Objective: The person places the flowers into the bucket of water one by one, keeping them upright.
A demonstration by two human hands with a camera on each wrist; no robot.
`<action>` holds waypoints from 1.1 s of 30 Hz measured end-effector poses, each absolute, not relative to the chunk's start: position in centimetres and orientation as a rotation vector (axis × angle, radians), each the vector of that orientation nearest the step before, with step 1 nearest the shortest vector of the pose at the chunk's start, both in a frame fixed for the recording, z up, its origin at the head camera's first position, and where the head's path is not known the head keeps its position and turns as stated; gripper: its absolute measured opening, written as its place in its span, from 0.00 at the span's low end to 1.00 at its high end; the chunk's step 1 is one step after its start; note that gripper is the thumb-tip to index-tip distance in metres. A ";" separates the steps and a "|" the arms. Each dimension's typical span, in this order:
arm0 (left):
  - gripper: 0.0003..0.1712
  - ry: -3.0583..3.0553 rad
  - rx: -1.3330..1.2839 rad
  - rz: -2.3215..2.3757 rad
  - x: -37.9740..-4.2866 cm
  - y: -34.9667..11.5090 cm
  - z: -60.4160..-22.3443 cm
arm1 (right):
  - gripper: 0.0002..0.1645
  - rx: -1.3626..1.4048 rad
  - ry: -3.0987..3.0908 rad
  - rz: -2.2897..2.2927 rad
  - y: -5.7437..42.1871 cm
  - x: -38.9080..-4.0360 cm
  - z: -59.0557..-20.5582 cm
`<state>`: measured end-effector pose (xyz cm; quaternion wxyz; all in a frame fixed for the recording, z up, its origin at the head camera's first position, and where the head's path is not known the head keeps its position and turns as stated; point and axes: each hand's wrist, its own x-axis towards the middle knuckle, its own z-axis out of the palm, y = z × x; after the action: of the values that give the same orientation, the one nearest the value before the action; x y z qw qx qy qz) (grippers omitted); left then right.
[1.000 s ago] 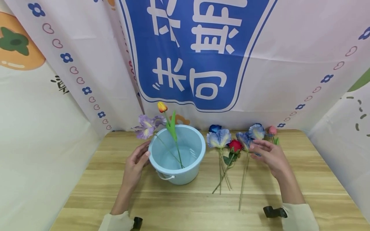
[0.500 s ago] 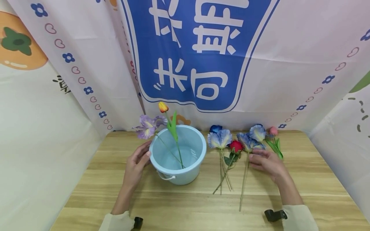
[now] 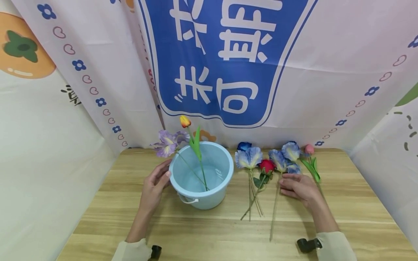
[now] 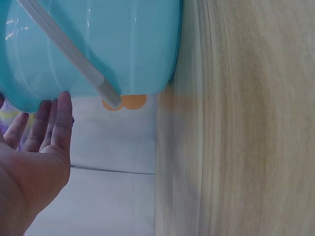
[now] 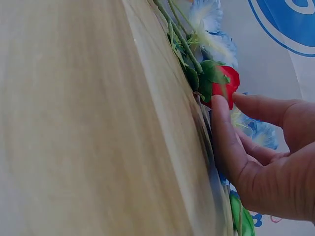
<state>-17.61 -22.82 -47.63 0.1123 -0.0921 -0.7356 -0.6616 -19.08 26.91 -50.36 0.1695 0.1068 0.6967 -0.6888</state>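
In the head view, my left hand (image 3: 154, 185) rests against the left side of a light blue bucket (image 3: 209, 201), thumb by the rim. The left wrist view shows straight fingers (image 4: 61, 123) touching its outer wall. A purple iris (image 3: 166, 143) and a yellow-orange tulip (image 3: 185, 121) lean in the bucket, stems inside. My right hand (image 3: 300, 186) pinches the stem of a blue iris (image 3: 277, 159) just below its bloom; the fingers partly hide the stem. Beside it lies a red rose (image 3: 267, 166), which shows behind the fingertips in the right wrist view.
Another pale blue iris (image 3: 249, 157) and a dark blue flower (image 3: 244, 145) lie between bucket and rose. Further right are more blue petals (image 3: 291, 150) and a pink tulip (image 3: 309, 149) with green leaves. The wooden table (image 3: 225, 235) ends at a printed cloth (image 3: 326, 90).
My right hand has drawn back toward the near side and closed at the iris stem, whose lower end has shifted slightly nearer. The left hand stays at the bucket.
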 end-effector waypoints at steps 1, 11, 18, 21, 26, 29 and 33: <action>0.25 -2.162 -0.270 -1.940 -17.6 -22.8 -47.6 | 0.43 0.307 1.981 -1.965 26.9 -19.1 -50.3; 0.25 -2.170 -0.266 -1.923 -17.6 -22.7 -47.5 | 0.44 0.241 2.075 -1.979 27.1 -18.6 -48.3; 0.25 -2.166 -0.268 -1.923 -17.7 -22.7 -47.6 | 0.43 0.200 2.162 -1.978 27.1 -18.2 -46.6; 0.25 -2.166 -0.271 -1.923 -17.6 -22.7 -47.6 | 0.41 0.192 2.148 -2.022 27.1 -18.1 -46.1; 0.25 -2.168 -0.271 -1.917 -17.6 -22.8 -47.5 | 0.37 0.157 2.149 -2.071 27.0 -17.9 -45.6; 0.25 -2.173 -0.268 -1.913 -17.6 -22.8 -47.5 | 0.36 0.140 2.164 -2.080 26.9 -17.8 -45.5; 0.25 -2.184 -0.266 -1.909 -17.7 -22.8 -47.5 | 0.34 0.121 2.184 -2.081 26.9 -17.6 -45.3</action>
<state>-17.65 -22.81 -47.49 0.1144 -0.0906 -0.7449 -0.6510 -17.63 26.91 -45.29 0.0610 0.0399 0.7220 -0.6880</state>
